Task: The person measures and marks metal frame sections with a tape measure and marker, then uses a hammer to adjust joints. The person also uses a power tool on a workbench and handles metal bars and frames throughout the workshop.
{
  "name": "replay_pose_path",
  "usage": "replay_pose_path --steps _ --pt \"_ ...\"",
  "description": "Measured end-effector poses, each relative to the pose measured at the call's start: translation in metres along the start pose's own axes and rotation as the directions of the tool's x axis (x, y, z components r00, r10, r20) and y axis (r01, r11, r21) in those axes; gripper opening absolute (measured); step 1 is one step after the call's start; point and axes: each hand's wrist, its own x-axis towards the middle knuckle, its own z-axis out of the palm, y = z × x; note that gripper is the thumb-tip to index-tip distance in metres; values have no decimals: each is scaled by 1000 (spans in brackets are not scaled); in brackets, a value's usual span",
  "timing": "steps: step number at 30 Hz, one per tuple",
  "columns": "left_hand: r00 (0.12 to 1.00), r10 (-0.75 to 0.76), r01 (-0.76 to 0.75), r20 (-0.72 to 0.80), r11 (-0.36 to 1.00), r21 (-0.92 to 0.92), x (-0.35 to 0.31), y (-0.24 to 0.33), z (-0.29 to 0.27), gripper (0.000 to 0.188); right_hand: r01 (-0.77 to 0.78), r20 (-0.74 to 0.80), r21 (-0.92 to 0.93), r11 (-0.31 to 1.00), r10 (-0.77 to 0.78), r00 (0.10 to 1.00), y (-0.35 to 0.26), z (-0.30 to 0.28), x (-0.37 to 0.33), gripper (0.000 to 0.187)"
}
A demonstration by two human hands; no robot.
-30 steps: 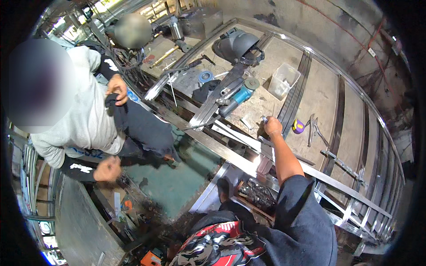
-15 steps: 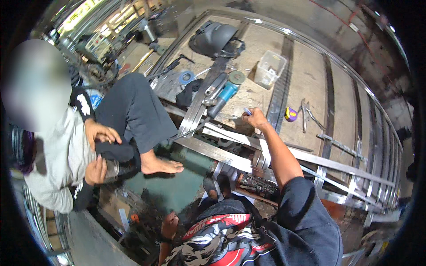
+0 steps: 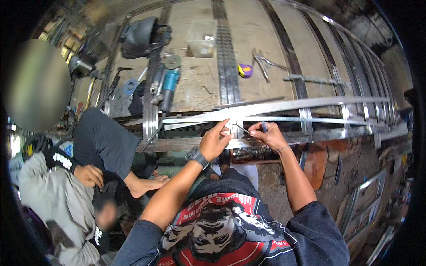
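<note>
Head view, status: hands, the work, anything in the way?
Left hand at the pale piece. Right hand pinching a thin dark rod, angled toward that piece. Grinder apart, farther left.

welding mask [image 3: 136,39] – dark | grinder [image 3: 170,80] – blue | clear plastic box [image 3: 199,49]

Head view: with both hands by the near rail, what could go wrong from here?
The thin tool in the right hand might slip and nick the left hand, whose fingers are close to its tip.
The grinder lies with its disc uncovered; a reaching arm could brush it.
The co-worker's bare foot is this side of the rail; something dropped might hurt it.
</note>
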Motion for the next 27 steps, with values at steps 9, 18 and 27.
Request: replay_pose_path --steps 9,18,27 --pt "956 272 -291 109 843 453 61 -48 75 27 327 65 -657 679 -381 922 74 -49 2 18" --pt "986 125 -162 107 837 523 70 -57 84 28 199 65 -776 598 -238 969 92 -48 46 17" --pt "974 170 -224 148 778 587 74 -59 77 28 84 190 -645 759 53 980 79 -64 70 18"
